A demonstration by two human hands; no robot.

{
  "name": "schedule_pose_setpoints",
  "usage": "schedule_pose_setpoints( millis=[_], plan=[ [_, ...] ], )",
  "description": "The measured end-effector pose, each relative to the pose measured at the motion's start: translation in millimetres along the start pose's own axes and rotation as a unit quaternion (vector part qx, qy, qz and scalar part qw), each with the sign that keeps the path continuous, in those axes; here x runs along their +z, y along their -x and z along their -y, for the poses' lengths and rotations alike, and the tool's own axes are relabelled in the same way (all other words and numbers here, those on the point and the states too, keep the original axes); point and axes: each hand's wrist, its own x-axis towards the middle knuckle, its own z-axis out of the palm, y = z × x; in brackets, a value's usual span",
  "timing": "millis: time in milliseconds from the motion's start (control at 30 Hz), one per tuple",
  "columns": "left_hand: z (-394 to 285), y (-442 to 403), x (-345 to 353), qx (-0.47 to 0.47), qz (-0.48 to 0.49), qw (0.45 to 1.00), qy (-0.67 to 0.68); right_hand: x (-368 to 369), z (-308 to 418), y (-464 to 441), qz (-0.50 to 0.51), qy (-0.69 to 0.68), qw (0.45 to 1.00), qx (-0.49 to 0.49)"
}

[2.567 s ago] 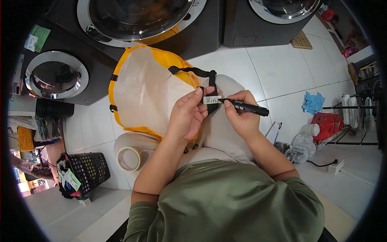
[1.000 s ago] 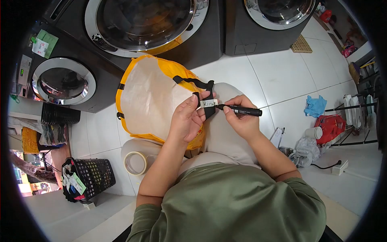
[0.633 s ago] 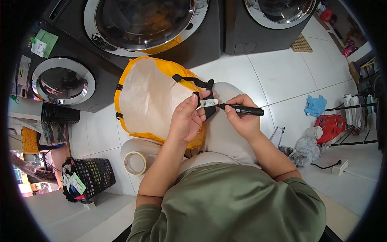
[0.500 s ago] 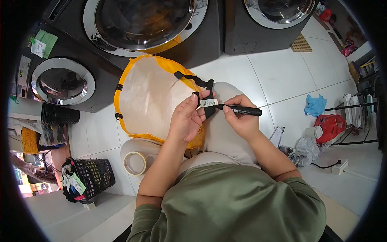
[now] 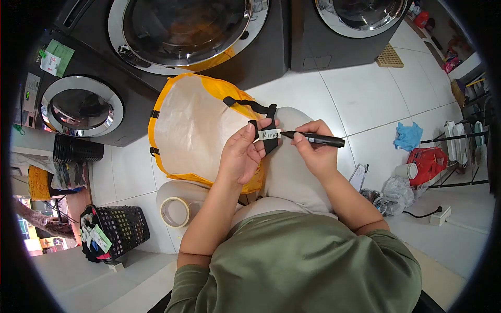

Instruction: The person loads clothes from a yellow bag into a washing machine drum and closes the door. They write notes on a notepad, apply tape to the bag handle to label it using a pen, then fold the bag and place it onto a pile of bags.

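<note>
My left hand [image 5: 243, 154] grips the black strap [image 5: 271, 116] of a yellow bag [image 5: 190, 122], which lies open with its pale inside showing. A strip of light tape [image 5: 269, 134] on the strap bears handwritten letters that look like "King". In my right hand [image 5: 317, 151] is a black marker [image 5: 321, 140], its tip touching or just beside the right end of the tape. A roll of tape [image 5: 175, 211] rests on my leg at the left.
Front-loading machines [image 5: 188, 31] stand close beyond the bag. At left is a black dotted basket [image 5: 122, 229] of clothes. On the right are a blue cloth [image 5: 408, 136], a red bag [image 5: 428, 166], clear plastic [image 5: 395, 195] and a rack [image 5: 454, 138].
More letters show on the tape than at first. The marker has shifted slightly, its rear end now a little farther right than half a second ago. My left hand keeps its hold.
</note>
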Motion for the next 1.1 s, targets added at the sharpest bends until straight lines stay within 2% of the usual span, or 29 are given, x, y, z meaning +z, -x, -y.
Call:
schedule_pose_setpoints(
  millis=[100,267,333,433,600,700,733,767,833,900,1000,1067,1100],
  plan=[
    [-1.5,0.9,-3.3,0.008,0.028,1.000,0.002,3.4,11.5,-8.0,-0.042,-0.107,0.993,-0.018],
    [-6.4,3.2,-13.4,0.023,0.078,0.996,-0.025,-3.9,22.4,-17.9,0.033,-0.122,0.992,0.022],
    [-10.5,4.5,-13.1,0.025,0.071,0.995,-0.067,-4.9,35.5,-24.3,0.069,-0.125,0.989,0.034],
    [-11.8,5.3,-17.6,0.039,0.064,0.988,-0.132,2.3,55.7,-36.9,0.122,-0.085,0.988,0.040],
    [-11.2,6.0,-18.0,0.069,0.034,0.970,-0.229,24.5,79.2,-49.4,0.111,0.035,0.992,0.037],
    [-14.4,9.3,-9.2,0.072,0.024,0.951,-0.301,28.0,76.0,-54.8,0.147,0.113,0.981,0.048],
    [-15.7,9.7,-7.9,0.061,0.019,0.945,-0.320,28.9,77.8,-56.2,0.195,0.141,0.970,0.038],
    [-16.7,10.1,-7.7,0.051,0.012,0.939,-0.339,30.9,73.3,-57.7,0.217,0.115,0.968,0.039],
    [-19.7,6.5,-10.7,0.033,0.058,0.957,-0.284,36.9,60.3,-62.2,0.268,0.065,0.960,0.043],
    [-23.8,11.5,-15.8,0.014,0.096,0.971,-0.218,40.9,73.9,-67.2,0.326,0.005,0.939,0.106],
    [-27.0,14.8,-22.9,0.008,0.149,0.979,-0.142,42.8,74.2,-72.4,0.441,0.045,0.895,0.053],
    [-19.3,13.6,-42.4,0.018,0.173,0.977,-0.120,54.1,88.8,-78.1,0.474,0.088,0.870,0.101],
    [-15.3,14.3,-48.2,0.049,0.139,0.985,-0.089,63.2,94.1,-82.5,0.483,0.115,0.859,0.127]
  ],
)
